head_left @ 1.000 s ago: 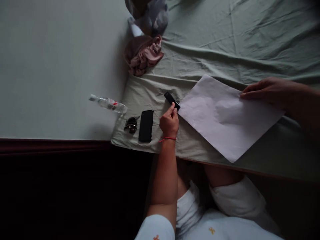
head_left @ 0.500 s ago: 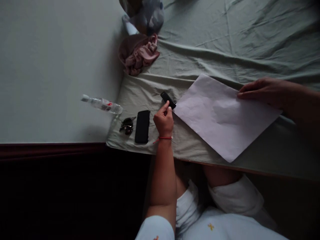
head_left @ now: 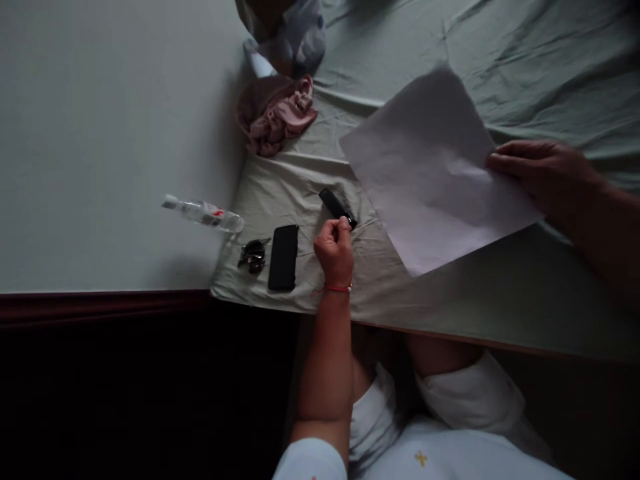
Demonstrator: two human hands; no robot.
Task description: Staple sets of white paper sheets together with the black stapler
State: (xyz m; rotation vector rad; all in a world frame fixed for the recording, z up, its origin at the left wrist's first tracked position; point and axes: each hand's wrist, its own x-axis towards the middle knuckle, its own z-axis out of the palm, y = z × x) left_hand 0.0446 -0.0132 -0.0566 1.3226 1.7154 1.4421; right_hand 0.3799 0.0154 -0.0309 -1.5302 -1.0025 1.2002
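A small oblong black object, which looks like a stapler [head_left: 331,202], lies on the green sheet. My left hand [head_left: 335,250] is closed, thumb and forefinger pinched at its near end. The other fingers are curled in. Off to the right, my right hand [head_left: 547,167] grips white paper [head_left: 430,180] by its right edge, thumb on top and the other fingers hidden beneath. The paper is tilted, its far corner raised off the sheet, and stands apart from the black stapler.
Left of my left hand lie a black phone [head_left: 283,257], a bunch of keys [head_left: 253,255] and a clear plastic bottle [head_left: 205,213] by the wall. Farther back are a crumpled pink cloth [head_left: 280,120] and a plastic bag [head_left: 300,40]. The bed's front edge [head_left: 390,325] runs above my knees.
My right hand has lifted and tilted the paper, drawing its left corner away from the black stapler. My left hand has shifted slightly right and nearer to me, along the stapler's near end.
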